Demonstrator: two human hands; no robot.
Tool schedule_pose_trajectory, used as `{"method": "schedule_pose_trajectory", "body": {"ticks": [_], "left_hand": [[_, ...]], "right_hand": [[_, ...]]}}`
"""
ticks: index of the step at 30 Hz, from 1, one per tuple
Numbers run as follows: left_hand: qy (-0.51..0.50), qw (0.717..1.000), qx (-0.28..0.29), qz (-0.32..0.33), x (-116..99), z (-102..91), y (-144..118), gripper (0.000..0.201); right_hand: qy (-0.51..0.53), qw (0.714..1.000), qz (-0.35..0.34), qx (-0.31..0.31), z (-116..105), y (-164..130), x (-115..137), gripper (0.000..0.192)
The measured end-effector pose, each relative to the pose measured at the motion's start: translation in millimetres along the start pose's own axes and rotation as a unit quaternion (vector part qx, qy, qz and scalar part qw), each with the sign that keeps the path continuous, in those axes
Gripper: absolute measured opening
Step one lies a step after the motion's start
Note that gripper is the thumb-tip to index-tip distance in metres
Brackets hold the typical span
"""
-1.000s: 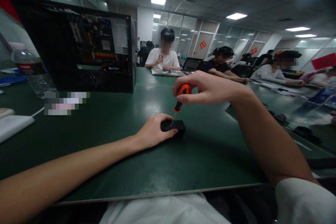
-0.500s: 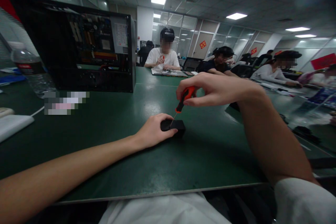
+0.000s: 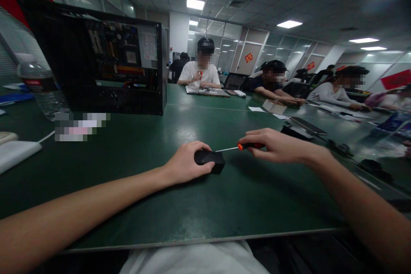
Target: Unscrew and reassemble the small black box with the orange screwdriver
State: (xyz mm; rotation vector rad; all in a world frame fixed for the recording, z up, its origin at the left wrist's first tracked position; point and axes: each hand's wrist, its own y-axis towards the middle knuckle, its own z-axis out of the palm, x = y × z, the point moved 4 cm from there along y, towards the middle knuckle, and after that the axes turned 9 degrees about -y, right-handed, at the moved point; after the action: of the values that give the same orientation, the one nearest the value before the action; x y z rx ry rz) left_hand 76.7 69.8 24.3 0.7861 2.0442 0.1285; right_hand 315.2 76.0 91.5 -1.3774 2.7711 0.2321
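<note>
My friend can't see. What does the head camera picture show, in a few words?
A person's left hand holds a small black box on a green table, while the right hand holds an orange screwdriver lying nearly flat, tip at the box. An open computer case stands at the back left, and other people sit working farther along the table.

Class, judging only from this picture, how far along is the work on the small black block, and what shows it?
Done: nothing visible; no loose screw or part lies by the small black block. In hand: the left hand pins the block to the green table, while the right hand holds the orange-handled screwdriver low, almost level, tip at the block's top. Left: the block looks unopened.
</note>
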Motion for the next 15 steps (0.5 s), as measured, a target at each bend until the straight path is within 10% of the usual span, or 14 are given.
{"method": "schedule_pose_trajectory", "body": {"ticks": [5, 15], "left_hand": [[0.009, 1.0, -0.002, -0.001, 0.5, -1.0, -0.4, 0.032], [0.006, 1.0, 0.001, -0.006, 2.7, -1.1, -0.4, 0.033]], "right_hand": [[-0.079, 0.981, -0.056, -0.169, 33.6, -22.1, -20.6, 0.019], [-0.089, 0.972, -0.09, -0.199, 29.4, -21.7, -17.2, 0.013]]}}
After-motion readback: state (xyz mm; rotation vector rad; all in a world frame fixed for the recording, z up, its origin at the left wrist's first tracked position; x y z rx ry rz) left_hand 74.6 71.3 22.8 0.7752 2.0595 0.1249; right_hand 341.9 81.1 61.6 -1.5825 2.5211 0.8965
